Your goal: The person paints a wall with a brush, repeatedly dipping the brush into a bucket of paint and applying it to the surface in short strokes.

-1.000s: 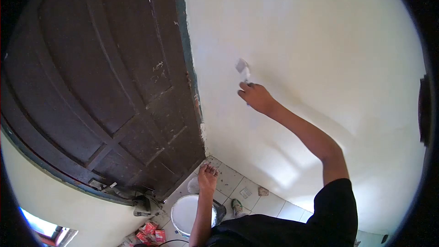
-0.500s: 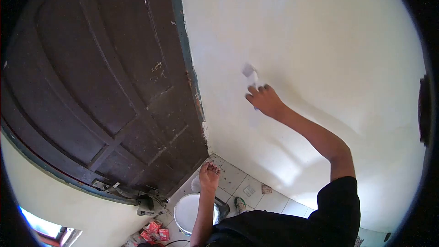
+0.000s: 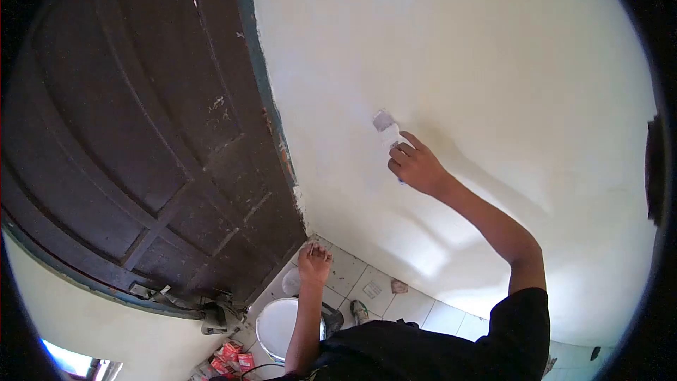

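Note:
My right hand (image 3: 419, 166) is raised against the pale wall (image 3: 451, 49), fingers closed around the handle of a paintbrush (image 3: 384, 122). The brush's greyish bristle end points up and left and appears to touch the wall. A bit of blue handle shows below my fingers. Lower down, my left hand (image 3: 315, 259) hangs above the floor near the wall corner, its fingers loosely curled and slightly apart, with nothing visible in it. Beneath my left forearm stands a round white bucket (image 3: 275, 326), partly covered by the arm.
A dark brown panelled door (image 3: 141, 113) fills the left side, with a chipped frame edge (image 3: 271, 92). Red packets (image 3: 231, 356) lie beside the bucket. A dark container (image 3: 331, 319) stands by it, and a shoe (image 3: 360, 310) rests on the tiled floor (image 3: 409, 307).
My right hand and the brush have moved slightly down the wall. The view has shifted, so the door, bucket and left hand appear further left.

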{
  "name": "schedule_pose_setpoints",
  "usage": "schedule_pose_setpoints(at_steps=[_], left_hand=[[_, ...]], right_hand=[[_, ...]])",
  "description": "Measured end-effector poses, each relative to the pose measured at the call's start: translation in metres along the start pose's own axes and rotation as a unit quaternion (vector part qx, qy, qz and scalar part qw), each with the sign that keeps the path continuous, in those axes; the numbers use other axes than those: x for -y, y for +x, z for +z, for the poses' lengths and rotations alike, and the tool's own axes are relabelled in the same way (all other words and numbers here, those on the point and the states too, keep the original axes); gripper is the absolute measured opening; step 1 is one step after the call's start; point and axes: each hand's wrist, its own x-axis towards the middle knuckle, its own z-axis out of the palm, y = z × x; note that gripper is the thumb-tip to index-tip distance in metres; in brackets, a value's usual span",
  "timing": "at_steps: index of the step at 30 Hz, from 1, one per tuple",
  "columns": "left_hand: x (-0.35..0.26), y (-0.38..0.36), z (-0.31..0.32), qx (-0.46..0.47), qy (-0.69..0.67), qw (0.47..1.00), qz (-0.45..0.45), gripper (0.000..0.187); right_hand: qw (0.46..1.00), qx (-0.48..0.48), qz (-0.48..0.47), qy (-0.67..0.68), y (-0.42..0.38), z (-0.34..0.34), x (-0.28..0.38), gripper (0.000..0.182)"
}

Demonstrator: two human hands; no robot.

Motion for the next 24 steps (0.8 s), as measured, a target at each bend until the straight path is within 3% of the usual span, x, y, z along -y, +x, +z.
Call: schedule_pose_setpoints(at_steps=[3, 5, 10, 12, 16, 19, 21, 24], left_hand=[[0.009, -0.007, 0.019, 0.044, -0.001, 0.999, -0.016, 0.009], [0.014, -0.012, 0.023, 0.051, 0.003, 0.999, -0.014, 0.008], [0.020, -0.011, 0.018, 0.050, 0.019, 0.998, -0.028, 0.007], [0.023, -0.010, 0.020, 0.063, 0.012, 0.997, -0.034, 0.006], [0.026, -0.006, 0.024, 0.040, 0.010, 0.999, -0.034, 0.006], [0.025, -0.008, 0.027, 0.028, -0.003, 0.999, -0.023, 0.006], [0.024, -0.013, 0.025, 0.070, -0.012, 0.997, -0.028, 0.006], [0.021, -0.017, 0.025, 0.018, -0.006, 1.000, -0.010, 0.008]], right_hand=[[0.998, 0.059, -0.012, -0.006, -0.021, -0.006, 0.006, 0.009], [0.985, 0.165, 0.009, 0.056, -0.027, -0.015, 0.015, 0.009], [0.996, 0.039, 0.025, 0.082, -0.016, -0.030, 0.020, 0.008], [0.992, -0.096, 0.048, 0.064, -0.006, -0.016, 0.015, 0.008], [0.990, -0.093, 0.058, 0.085, -0.001, 0.034, 0.021, 0.007], [0.999, -0.034, 0.003, 0.009, -0.003, 0.068, 0.046, 0.007], [0.995, 0.028, -0.003, 0.091, 0.004, 0.074, 0.061, 0.008], [0.994, -0.031, -0.019, 0.102, 0.028, 0.067, 0.065, 0.009]])
